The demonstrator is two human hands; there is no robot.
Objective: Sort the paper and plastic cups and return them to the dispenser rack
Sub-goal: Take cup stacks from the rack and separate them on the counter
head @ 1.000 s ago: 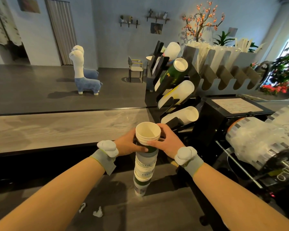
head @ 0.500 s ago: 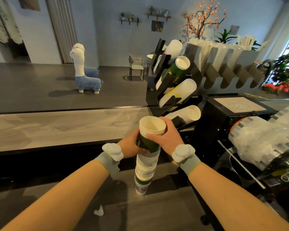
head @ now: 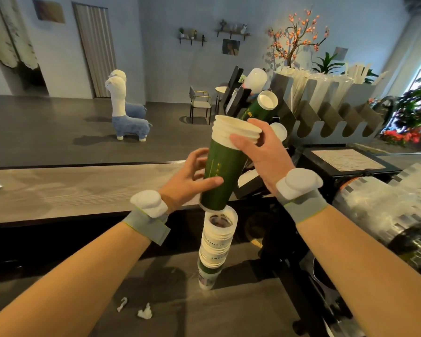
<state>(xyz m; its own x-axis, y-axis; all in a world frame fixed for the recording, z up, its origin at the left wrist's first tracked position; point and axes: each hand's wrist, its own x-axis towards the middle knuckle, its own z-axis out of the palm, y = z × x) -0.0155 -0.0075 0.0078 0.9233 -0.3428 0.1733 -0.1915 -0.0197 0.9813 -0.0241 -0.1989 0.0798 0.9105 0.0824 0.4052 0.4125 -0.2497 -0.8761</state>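
A nested bunch of green paper cups with white rims hangs tilted just above the remaining cup stack, which stands on the lower counter. My right hand grips the bunch at its white rims. My left hand holds its green side lower down. Behind them stands the black dispenser rack, with stacks of green and white cups lying slanted in its slots.
A grey holder of white sleeves stands right of the rack. A black machine and a roll of plastic film are at the right. Crumpled paper scraps lie on the lower counter. The wooden bar top runs left.
Both hands lifted the green cups off the top of the stack, up and tilted toward the rack. The lower stack stays on the counter.
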